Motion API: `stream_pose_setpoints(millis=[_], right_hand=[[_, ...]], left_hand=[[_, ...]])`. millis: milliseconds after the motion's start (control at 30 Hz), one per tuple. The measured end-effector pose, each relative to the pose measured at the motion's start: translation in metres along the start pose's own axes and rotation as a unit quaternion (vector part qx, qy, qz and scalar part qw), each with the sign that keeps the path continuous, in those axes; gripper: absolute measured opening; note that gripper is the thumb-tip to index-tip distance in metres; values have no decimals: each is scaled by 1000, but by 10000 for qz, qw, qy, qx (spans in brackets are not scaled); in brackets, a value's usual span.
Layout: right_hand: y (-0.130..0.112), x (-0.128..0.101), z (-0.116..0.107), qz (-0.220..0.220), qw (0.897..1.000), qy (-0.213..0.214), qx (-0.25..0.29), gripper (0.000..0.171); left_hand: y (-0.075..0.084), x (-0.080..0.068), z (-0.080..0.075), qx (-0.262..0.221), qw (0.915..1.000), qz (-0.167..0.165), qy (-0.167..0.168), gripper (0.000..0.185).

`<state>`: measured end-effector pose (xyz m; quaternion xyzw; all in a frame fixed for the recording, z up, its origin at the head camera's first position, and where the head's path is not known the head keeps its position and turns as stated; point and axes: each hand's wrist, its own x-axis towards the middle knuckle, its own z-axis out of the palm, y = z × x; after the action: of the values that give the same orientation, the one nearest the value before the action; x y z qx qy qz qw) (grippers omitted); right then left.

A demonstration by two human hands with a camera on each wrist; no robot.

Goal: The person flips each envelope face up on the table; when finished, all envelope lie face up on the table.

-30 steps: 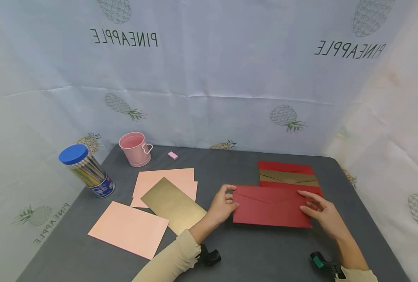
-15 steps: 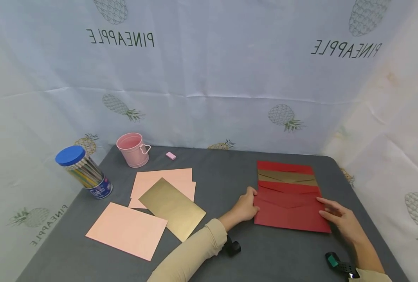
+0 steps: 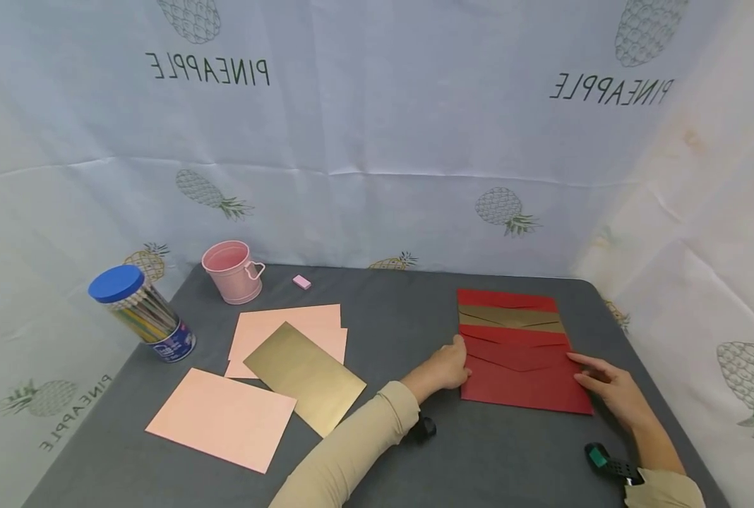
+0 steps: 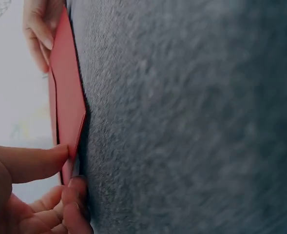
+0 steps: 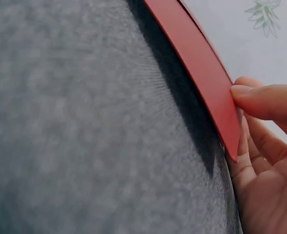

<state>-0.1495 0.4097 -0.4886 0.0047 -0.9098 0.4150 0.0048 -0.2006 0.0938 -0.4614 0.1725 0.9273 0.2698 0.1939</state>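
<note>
A dark red envelope (image 3: 523, 384), flap side up, lies over the near part of a row of overlapping envelopes. My left hand (image 3: 445, 365) pinches its left edge, thumb on top and fingers curled beneath, as the left wrist view shows. At the opposite edge my right hand (image 3: 612, 389) pinches it between thumb and fingers; in the right wrist view the near corner (image 5: 228, 141) casts a shadow on the cloth. Behind it show strips of a red envelope (image 3: 510, 336), a gold envelope (image 3: 510, 319) and another red envelope (image 3: 504, 298), their lower parts covered.
Left on the grey table (image 3: 402, 303) lie a gold sheet (image 3: 307, 377) and several pink sheets (image 3: 221, 420), some overlapping. Farther back stand a clear blue-lidded tub of pencils (image 3: 142, 314) and a pink cup (image 3: 232, 274), with a small pink eraser (image 3: 301, 282) beside them.
Both hands have carried the dark red envelope rightward and down, from left of the row onto its near end. Over the last half second it has barely moved.
</note>
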Motion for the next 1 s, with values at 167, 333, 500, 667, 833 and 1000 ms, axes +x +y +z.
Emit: stream_pose_setpoints(millis=[167, 333, 500, 667, 833, 1000], right_hand=[[0, 2, 4, -222, 9993, 50, -292, 47], [1, 1, 5, -592, 9969, 264, -439, 43], [3, -1, 8, -648, 9957, 417, -508, 41], [3, -1, 11, -708, 9945, 519, -570, 40], [2, -1, 13, -778, 9929, 641, -636, 38], [2, 1, 14, -748, 9928, 632, -690, 37]], left_hand=[[-6, 4, -1, 255, 9996, 136, 40, 56], [-17, 4, -3, -321, 9976, 595, 119, 25], [-25, 6, -2, -720, 9932, 853, 344, 21], [-29, 6, -3, -858, 9906, 950, 492, 23], [-32, 9, -1, -932, 9888, 983, 623, 23], [-32, 8, -2, -978, 9886, 990, 582, 21]])
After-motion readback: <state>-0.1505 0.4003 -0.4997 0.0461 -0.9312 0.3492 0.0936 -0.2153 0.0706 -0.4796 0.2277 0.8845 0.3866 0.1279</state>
